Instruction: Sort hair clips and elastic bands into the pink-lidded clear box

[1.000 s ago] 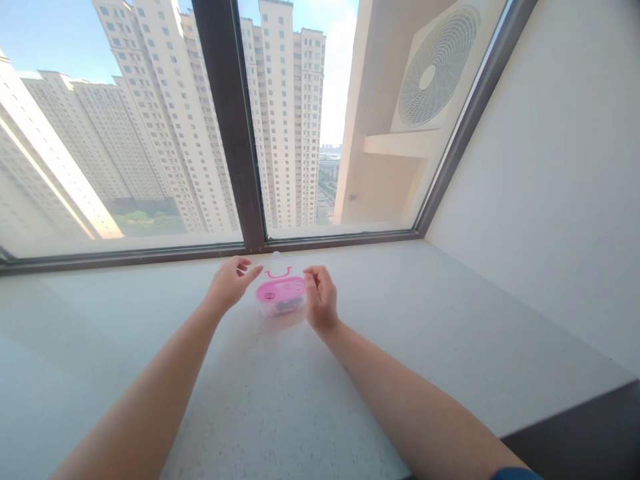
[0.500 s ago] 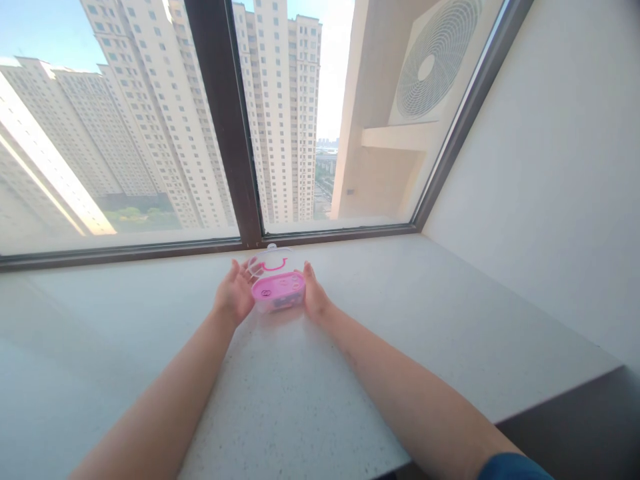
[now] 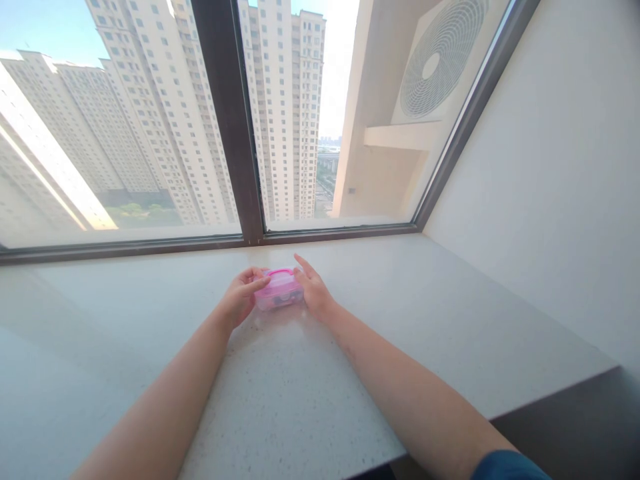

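A small clear and pink plastic box (image 3: 280, 291) rests on the pale speckled sill, its transparent lid with the pink handle lying down over the top. My left hand (image 3: 243, 293) grips the box's left end, thumb on the lid and fingers behind it. At the right end, my right hand (image 3: 313, 288) has its thumb on the lid's edge and its palm along the side, with the index finger stretched out past the box. Small dark items show dimly through the box's front wall.
The speckled sill (image 3: 280, 400) ends in a front edge at the lower right. Behind the box runs the dark window frame (image 3: 253, 230). A white wall (image 3: 550, 187) rises on the right.
The clear lid, raised behind the box before, has come down onto it. My left hand's fingers have closed on the left end, and my right thumb has moved onto the lid.
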The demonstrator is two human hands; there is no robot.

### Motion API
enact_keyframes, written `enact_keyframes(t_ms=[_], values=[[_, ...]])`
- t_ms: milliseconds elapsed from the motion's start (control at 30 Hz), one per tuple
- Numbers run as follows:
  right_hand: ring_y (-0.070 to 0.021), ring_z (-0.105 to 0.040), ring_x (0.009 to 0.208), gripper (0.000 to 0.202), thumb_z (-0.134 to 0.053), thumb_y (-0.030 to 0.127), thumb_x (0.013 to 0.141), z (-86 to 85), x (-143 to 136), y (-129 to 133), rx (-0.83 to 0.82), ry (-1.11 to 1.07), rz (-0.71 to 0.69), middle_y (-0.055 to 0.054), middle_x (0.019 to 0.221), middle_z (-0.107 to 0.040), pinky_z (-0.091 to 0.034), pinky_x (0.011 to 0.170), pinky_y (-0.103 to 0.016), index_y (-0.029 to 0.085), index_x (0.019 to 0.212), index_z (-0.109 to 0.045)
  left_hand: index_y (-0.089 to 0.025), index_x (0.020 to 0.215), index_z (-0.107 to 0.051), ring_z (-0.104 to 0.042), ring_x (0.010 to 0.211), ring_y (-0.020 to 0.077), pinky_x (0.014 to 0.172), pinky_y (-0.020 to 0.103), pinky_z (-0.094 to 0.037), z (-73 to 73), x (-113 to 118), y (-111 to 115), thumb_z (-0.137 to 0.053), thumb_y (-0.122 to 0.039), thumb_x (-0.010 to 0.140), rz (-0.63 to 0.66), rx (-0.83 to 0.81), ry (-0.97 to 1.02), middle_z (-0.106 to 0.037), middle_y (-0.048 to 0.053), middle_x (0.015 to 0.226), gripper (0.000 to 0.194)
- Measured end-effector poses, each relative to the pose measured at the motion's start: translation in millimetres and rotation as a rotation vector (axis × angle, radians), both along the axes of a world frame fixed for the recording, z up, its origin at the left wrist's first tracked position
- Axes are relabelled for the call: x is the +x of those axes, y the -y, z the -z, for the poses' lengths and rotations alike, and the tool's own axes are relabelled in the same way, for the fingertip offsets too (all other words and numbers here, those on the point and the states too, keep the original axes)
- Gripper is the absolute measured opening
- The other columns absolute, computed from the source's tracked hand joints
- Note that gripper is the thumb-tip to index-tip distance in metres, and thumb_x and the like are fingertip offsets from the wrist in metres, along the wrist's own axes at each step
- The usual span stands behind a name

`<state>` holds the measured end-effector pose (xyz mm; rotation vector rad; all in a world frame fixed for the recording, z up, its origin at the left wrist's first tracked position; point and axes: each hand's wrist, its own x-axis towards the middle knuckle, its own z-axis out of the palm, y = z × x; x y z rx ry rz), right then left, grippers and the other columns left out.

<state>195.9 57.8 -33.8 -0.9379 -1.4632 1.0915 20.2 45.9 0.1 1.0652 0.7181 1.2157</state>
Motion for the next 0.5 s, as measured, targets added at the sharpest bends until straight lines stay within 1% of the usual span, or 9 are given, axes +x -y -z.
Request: enact_keyframes(t_ms=[67, 133, 200, 233, 300, 333, 400, 433, 500], values=[[-0.0198, -0.054, 0.112, 0.053, -0.041, 0.043, 0.092, -2.9, -0.3, 1.4, 0.021, -0.013, -0.001, -0.006, 0.128, -0.054, -0.043, 0.095, -0.036, 0.024, 0.141, -0.036, -0.016, 0.071, -0.061, -0.062, 0.067, 0.0131, 0.06, 0.024, -0.047, 0.3, -0.8, 1.5, -0.077, -0.022, 0.065, 0.024, -0.016, -0.012, -0.066, 0.001, 0.084, 0.018], [-0.0212, -0.045, 0.123, 0.045, -0.042, 0.041, 0.092, -5.4, 0.5, 2.1, 0.097, 0.055, 0.035, -0.006, 0.131, -0.051, -0.034, 0.103, -0.039, 0.024, 0.133, -0.049, -0.018, 0.081, -0.064, -0.063, 0.067, 0.0147, 0.06, 0.025, -0.047, 0.9, -0.9, 2.5, -0.077, -0.023, 0.066, 0.044, -0.033, -0.027, -0.067, 0.002, 0.082, 0.02], [-0.0216, -0.036, 0.131, 0.04, -0.041, 0.042, 0.092, -7.1, 2.5, 2.6, 0.166, 0.14, 0.062, -0.006, 0.135, -0.048, -0.025, 0.109, -0.041, 0.023, 0.122, -0.06, -0.018, 0.084, -0.066, -0.064, 0.071, 0.0167, 0.062, 0.027, -0.048, 1.4, -0.3, 2.9, -0.077, -0.023, 0.065, 0.044, -0.028, -0.023, -0.068, 0.003, 0.086, 0.022], [-0.0217, -0.033, 0.133, 0.04, -0.04, 0.043, 0.093, -7.7, 3.9, 3.0, 0.184, 0.174, 0.058, -0.007, 0.136, -0.047, -0.023, 0.11, -0.041, 0.022, 0.119, -0.063, -0.018, 0.083, -0.067, -0.065, 0.075, 0.0176, 0.065, 0.028, -0.049, 1.5, 0.0, 2.9, -0.077, -0.022, 0.065, 0.036, -0.019, -0.014, -0.068, 0.004, 0.091, 0.021], [-0.0228, -0.029, 0.136, 0.043, -0.043, 0.048, 0.09, -8.6, 7.4, 4.3, 0.199, 0.234, 0.024, -0.009, 0.14, -0.043, -0.023, 0.11, -0.042, 0.022, 0.118, -0.063, -0.017, 0.078, -0.068, -0.065, 0.081, 0.0188, 0.069, 0.029, -0.05, 1.5, 0.2, 2.6, -0.077, -0.021, 0.063, 0.015, -0.004, 0.001, -0.068, 0.005, 0.1, 0.018], [-0.0244, -0.027, 0.137, 0.046, -0.049, 0.05, 0.087, -8.9, 9.2, 5.3, 0.201, 0.264, 0.002, -0.01, 0.144, -0.038, -0.022, 0.11, -0.043, 0.022, 0.12, -0.062, -0.017, 0.076, -0.069, -0.065, 0.082, 0.0192, 0.07, 0.03, -0.05, 1.4, 0.1, 2.3, -0.077, -0.02, 0.063, 0.012, -0.001, 0.003, -0.067, 0.006, 0.104, 0.016], [-0.0285, -0.024, 0.138, 0.062, -0.067, 0.052, 0.072, -9.4, 12.4, 7.1, 0.225, 0.326, -0.014, -0.012, 0.149, -0.028, -0.021, 0.11, -0.045, 0.023, 0.126, -0.057, -0.016, 0.075, -0.069, -0.064, 0.084, 0.0197, 0.072, 0.03, -0.05, 1.4, -0.6, 1.2, -0.077, -0.02, 0.063, 0.02, 0.001, 0.001, -0.066, 0.006, 0.108, 0.015], [-0.0299, -0.024, 0.137, 0.07, -0.072, 0.052, 0.066, -9.5, 13.5, 7.7, 0.236, 0.35, -0.016, -0.012, 0.15, -0.025, -0.021, 0.109, -0.046, 0.024, 0.128, -0.056, -0.016, 0.074, -0.07, -0.064, 0.085, 0.0196, 0.072, 0.03, -0.05, 1.6, -1.1, 0.5, -0.077, -0.019, 0.063, 0.022, 0.006, -0.002, -0.066, 0.007, 0.108, 0.014], [-0.0309, -0.026, 0.136, 0.078, -0.078, 0.05, 0.058, -9.4, 14.7, 8.0, 0.257, 0.38, -0.018, -0.014, 0.149, -0.025, -0.022, 0.109, -0.046, 0.025, 0.129, -0.055, -0.016, 0.075, -0.07, -0.064, 0.087, 0.0193, 0.074, 0.03, -0.049, 2.4, -1.9, -0.8, -0.076, -0.019, 0.064, 0.024, 0.013, -0.011, -0.066, 0.007, 0.109, 0.013]])
